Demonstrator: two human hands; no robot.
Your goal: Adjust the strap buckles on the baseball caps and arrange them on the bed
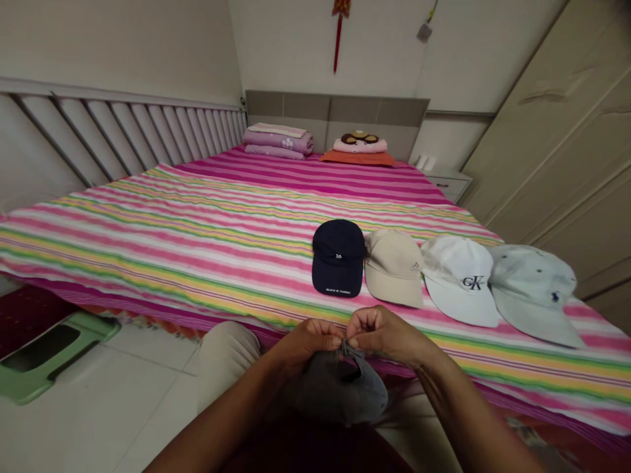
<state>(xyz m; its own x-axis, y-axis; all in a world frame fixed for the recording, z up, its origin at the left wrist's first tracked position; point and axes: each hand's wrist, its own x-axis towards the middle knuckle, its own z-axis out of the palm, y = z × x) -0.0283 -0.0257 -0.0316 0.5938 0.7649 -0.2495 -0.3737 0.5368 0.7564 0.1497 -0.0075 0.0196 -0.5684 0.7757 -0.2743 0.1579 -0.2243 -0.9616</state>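
Observation:
A dark grey cap (340, 391) rests in my lap with its back opening and strap turned up toward the bed. My left hand (315, 341) pinches one side of the strap at the back. Close against it, my right hand (382, 334) pinches the strap from the other side, thumbs almost touching. The fingers partly hide the fastening. Beyond my hands a row of caps lies on the bed: a navy cap (338, 256), a beige cap (393, 266), a white cap (461, 279) with dark letters and a pale grey-green cap (535, 292).
A striped sheet (197, 230) covers the bed. Folded purple bedding (279, 141) and a pink-and-orange stack (357, 154) sit by the headboard (300, 108). White railing (128, 131) runs along the left. A green stool (64, 355) stands on the tiled floor, and wardrobe doors (557, 131) rise at right.

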